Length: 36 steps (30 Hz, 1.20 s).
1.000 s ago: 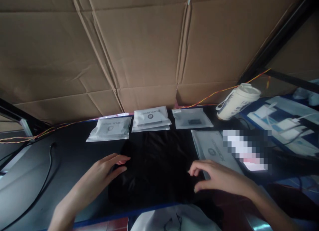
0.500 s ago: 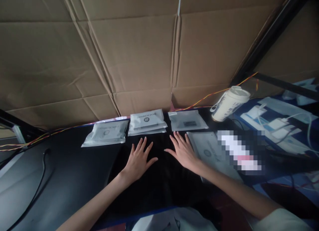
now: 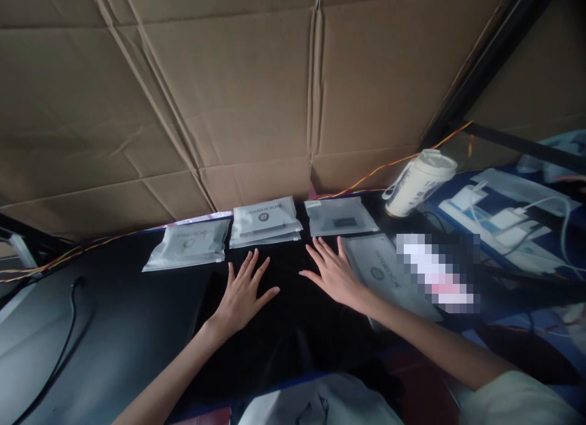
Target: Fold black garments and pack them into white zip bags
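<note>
My left hand (image 3: 243,293) lies palm down with fingers spread on the black tabletop (image 3: 293,345). Just beyond its fingertips is a stack of frosted zip bags (image 3: 265,220) printed ROCKBROS. Another frosted zip bag (image 3: 188,244) lies to the left of the stack. My right hand (image 3: 335,272) is also flat with spread fingers, holding nothing. Its outer edge is beside a larger frosted bag (image 3: 379,267), which the forearm partly covers. Beyond the right fingertips lies a frosted bag with a dark rectangle (image 3: 339,216).
A white lidded cup (image 3: 419,184) stands at the back right. Near it are a power strip with white chargers (image 3: 499,220) and a pixelated area (image 3: 437,272). A black cable (image 3: 68,339) runs along the left. Cardboard (image 3: 229,95) walls off the back; a dark metal bar (image 3: 494,58) slants at right.
The view has shifted slightly, so everything sits a little further left. My left hand has drifted slightly left, away from the right; both hands stay spread, and the bags have not moved.
</note>
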Motion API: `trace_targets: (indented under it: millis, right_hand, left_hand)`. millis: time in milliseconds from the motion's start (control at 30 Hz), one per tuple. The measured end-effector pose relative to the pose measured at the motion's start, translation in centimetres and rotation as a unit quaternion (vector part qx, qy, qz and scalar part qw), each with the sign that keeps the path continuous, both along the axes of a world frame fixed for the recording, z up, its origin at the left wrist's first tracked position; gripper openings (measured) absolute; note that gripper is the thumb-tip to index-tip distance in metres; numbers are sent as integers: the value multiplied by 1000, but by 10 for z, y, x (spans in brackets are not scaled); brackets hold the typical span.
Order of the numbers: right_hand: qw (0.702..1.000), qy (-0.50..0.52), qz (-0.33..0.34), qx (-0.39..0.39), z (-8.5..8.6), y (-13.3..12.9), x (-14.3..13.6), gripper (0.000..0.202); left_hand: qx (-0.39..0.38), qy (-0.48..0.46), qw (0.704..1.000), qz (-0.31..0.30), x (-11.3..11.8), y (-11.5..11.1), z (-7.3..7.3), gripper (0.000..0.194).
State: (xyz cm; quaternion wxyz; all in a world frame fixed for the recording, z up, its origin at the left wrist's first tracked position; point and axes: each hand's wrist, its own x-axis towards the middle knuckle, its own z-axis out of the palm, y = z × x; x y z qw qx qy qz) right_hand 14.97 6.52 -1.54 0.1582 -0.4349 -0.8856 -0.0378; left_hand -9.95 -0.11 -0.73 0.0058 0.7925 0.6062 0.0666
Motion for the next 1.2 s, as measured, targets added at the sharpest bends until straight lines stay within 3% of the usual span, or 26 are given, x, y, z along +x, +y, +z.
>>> trace_targets:
  millis: [100,233,433,667,967,1200]
  right_hand:
    - [1000,1,1,-4,8,-4,-1,64]
    - [999,8,30,-19,15,-32,-1,62]
    - [996,15,65,-55,-2,-79,5,74]
    - [990,5,108,-86,-2,-74,17,86]
    - [986,0,122,-113,2,-83,15,107]
    - [983,1,149,-110,0,-83,27,103]
  left_hand:
    - [11,7,1000,-14,4,1,9,65]
    - [33,-2,998,-47,25,-21,20,52]
    - [-1,-4,998,-66,38,-50,7,68]
    - [-16,3,995,-101,22,-45,2,80]
    - [2,-2,990,-139,28,-59,13,87]
    - [-33,-13,983,-182,22,-68,13,88]
